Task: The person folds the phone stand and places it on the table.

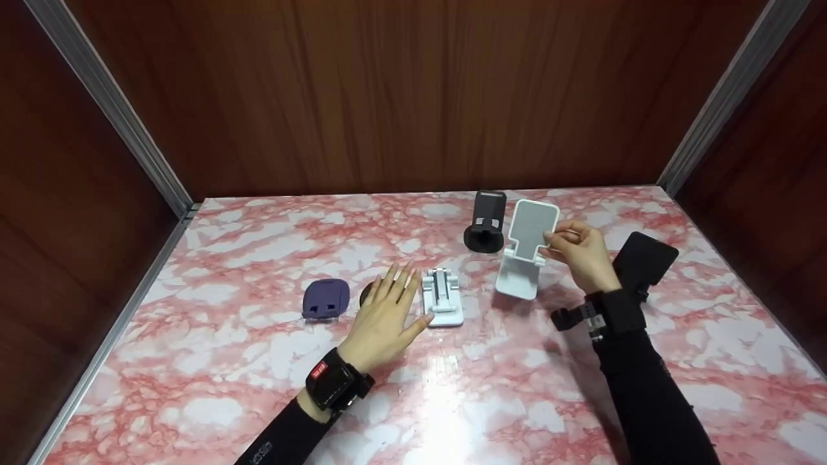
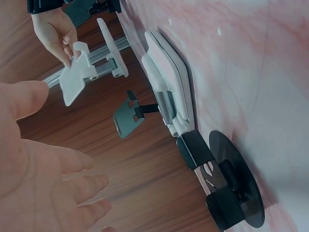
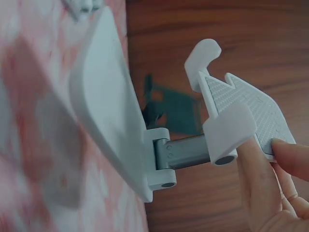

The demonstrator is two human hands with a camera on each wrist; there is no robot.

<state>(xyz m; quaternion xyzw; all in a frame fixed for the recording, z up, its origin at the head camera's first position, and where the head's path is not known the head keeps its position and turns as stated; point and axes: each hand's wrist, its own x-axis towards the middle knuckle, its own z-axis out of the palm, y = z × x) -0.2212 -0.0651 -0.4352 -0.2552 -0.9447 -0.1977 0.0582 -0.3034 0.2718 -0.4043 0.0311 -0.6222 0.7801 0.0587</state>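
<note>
My right hand (image 1: 585, 255) pinches the side edge of a white phone stand's grey-padded plate between thumb and fingers. This unfolded white phone stand (image 1: 531, 226) is held off the table; in the right wrist view its base (image 3: 108, 96) hangs tilted, apart from its shadow. My left hand (image 1: 381, 323) is spread palm down with straight fingers, holding nothing. Below it is a black round-based phone stand (image 2: 236, 179), mostly hidden by the fingers in the head view. Beside the left thumb a second white phone stand (image 1: 443, 300) lies folded on the table.
A purple phone stand (image 1: 326, 298) lies left of my left hand. At the back stands a black phone stand (image 1: 489, 208) on a round base. Another black stand (image 1: 643, 259) is partly behind my right wrist. Wood-grain panels (image 1: 413, 97) enclose the marbled table (image 1: 245, 374).
</note>
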